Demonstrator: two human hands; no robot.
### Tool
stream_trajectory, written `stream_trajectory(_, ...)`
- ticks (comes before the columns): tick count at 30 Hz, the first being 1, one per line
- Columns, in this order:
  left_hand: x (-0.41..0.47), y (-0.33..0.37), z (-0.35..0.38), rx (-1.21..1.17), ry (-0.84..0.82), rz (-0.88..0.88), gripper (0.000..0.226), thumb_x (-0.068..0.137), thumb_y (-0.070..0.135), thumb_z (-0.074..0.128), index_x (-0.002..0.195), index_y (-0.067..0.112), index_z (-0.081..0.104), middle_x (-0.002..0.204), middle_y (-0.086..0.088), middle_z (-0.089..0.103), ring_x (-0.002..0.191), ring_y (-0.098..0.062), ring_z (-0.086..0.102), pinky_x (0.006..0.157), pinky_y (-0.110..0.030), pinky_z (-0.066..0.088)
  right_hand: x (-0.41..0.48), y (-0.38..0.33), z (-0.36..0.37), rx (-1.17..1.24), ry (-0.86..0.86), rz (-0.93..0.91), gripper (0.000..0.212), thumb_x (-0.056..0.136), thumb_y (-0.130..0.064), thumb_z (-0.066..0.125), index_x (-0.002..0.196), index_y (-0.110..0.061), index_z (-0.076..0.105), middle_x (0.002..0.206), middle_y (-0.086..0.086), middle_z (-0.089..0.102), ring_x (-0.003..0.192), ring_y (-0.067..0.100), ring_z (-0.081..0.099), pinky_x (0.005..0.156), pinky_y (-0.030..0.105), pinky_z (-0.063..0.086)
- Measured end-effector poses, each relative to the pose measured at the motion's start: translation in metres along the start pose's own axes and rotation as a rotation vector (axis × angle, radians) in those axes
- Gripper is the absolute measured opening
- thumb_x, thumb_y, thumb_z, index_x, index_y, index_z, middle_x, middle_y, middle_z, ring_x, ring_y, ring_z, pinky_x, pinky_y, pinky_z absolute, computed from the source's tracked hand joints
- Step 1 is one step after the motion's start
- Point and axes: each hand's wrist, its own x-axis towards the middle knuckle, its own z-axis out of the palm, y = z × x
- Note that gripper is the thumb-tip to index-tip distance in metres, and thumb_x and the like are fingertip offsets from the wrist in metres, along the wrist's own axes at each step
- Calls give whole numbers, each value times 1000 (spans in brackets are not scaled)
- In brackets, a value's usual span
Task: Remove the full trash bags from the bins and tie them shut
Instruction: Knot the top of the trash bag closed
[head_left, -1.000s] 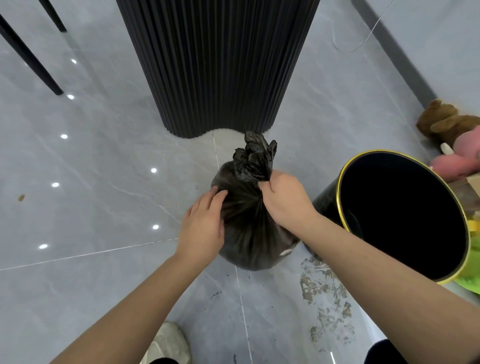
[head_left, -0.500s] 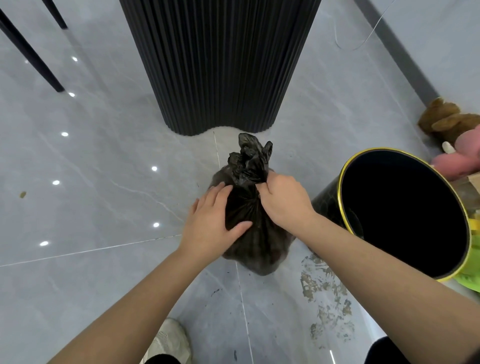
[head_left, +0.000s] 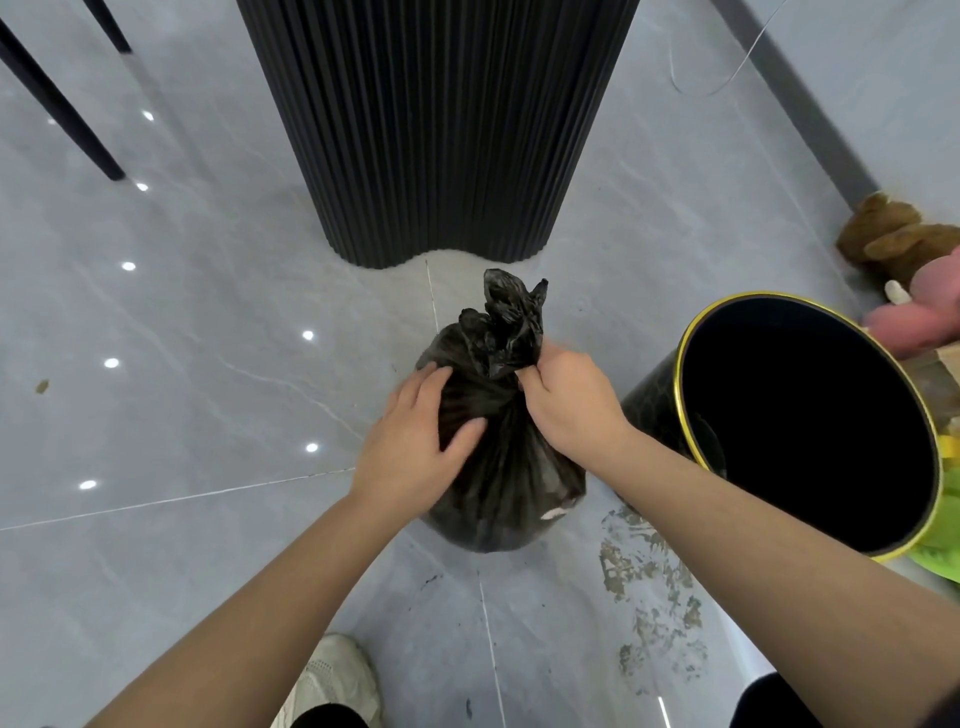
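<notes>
Right hand (head_left: 566, 402) pinches the gathered neck of the black trash bag (head_left: 506, 493); left hand (head_left: 415, 449), fingers straight, presses the bag's left side. The bag stands on the floor (head_left: 208, 415), just left of the emptied bin (head_left: 649, 415). Removal is done here, and tying appears unfinished.
</notes>
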Motion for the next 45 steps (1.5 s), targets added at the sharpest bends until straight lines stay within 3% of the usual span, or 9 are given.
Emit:
stream_trajectory(10, 1, -7, -2, 82, -75, 83, 75, 81, 56, 58, 143, 22, 32, 149, 2, 35, 136, -18, 33, 110, -40, 34, -2, -2, 3, -56, -8, 3, 15, 94, -18, 41, 85, -8, 48, 81, 9, 54, 73, 34, 50, 66, 39, 43)
stream_trajectory(15, 5, -15, 4, 150, 7, 26, 58, 89, 24, 54, 142, 16, 35, 150, -5, 34, 135, -27, 35, 109, -43, 33, 2, 5, 5, 109, -108, -25, 17, 92, -9, 43, 76, -10, 46, 81, 5, 53, 80, 28, 52, 69, 34, 40)
stream_trajectory(22, 5, -18, 19, 48, -256, 73, 71, 91, 43, 55, 148, 18, 22, 157, -3, 20, 144, -20, 20, 117, -37, 23, -4, 24, 12, 176, -122, 87, 26, 93, -7, 42, 71, -19, 46, 79, 9, 61, 82, 33, 59, 69, 37, 44)
stream_trajectory(26, 13, -26, 22, -15, -331, 100, 64, 94, 39, 51, 148, 20, 24, 158, 1, 17, 147, -15, 11, 118, -34, 19, -1, 30, 24, 208, -37, 39, 21, 96, -6, 41, 98, -3, 61, 99, 9, 60, 92, 21, 57, 81, 31, 47)
stream_trajectory(31, 5, -35, 9, -22, -418, 108, 50, 95, 38, 47, 142, 24, 37, 149, 7, 39, 129, -14, 46, 105, -27, 37, 14, 19, 31, 597, -104, 176, 31, 98, -8, 39, 78, -3, 62, 69, 6, 67, 67, 9, 62, 73, 18, 47)
stream_trajectory(34, -5, -36, -14, 58, -111, 226, 33, 91, 37, 41, 109, 20, 62, 108, 4, 64, 96, -17, 63, 80, -29, 50, 25, 20, 39, 388, -210, 156, 33, 95, -10, 42, 64, -15, 52, 55, -6, 53, 58, 10, 52, 64, 25, 41)
stream_trajectory(37, -4, -33, -33, 222, 152, 438, 28, 86, 25, 50, 110, 14, 60, 113, -2, 59, 103, -20, 58, 82, -33, 50, 32, 18, 47, 39, -291, 66, 25, 93, -20, 43, 71, -13, 52, 78, 8, 60, 81, 30, 59, 72, 34, 44)
stream_trajectory(42, 10, -25, -34, 577, 36, 548, 75, 79, 30, 63, 146, 19, 30, 155, -6, 27, 144, -28, 23, 113, -51, 27, 25, 0, 50, -237, -392, -110, 25, 95, -26, 41, 83, -10, 55, 92, 15, 65, 86, 34, 60, 73, 38, 49)
stream_trajectory(45, 24, -24, -22, 656, -77, 538, 63, 79, 18, 57, 139, 13, 43, 138, -5, 52, 131, -27, 46, 106, -54, 35, 23, -2, 55, -292, -457, -178, 30, 96, -26, 41, 95, -3, 61, 94, 17, 65, 88, 34, 59, 75, 39, 49)
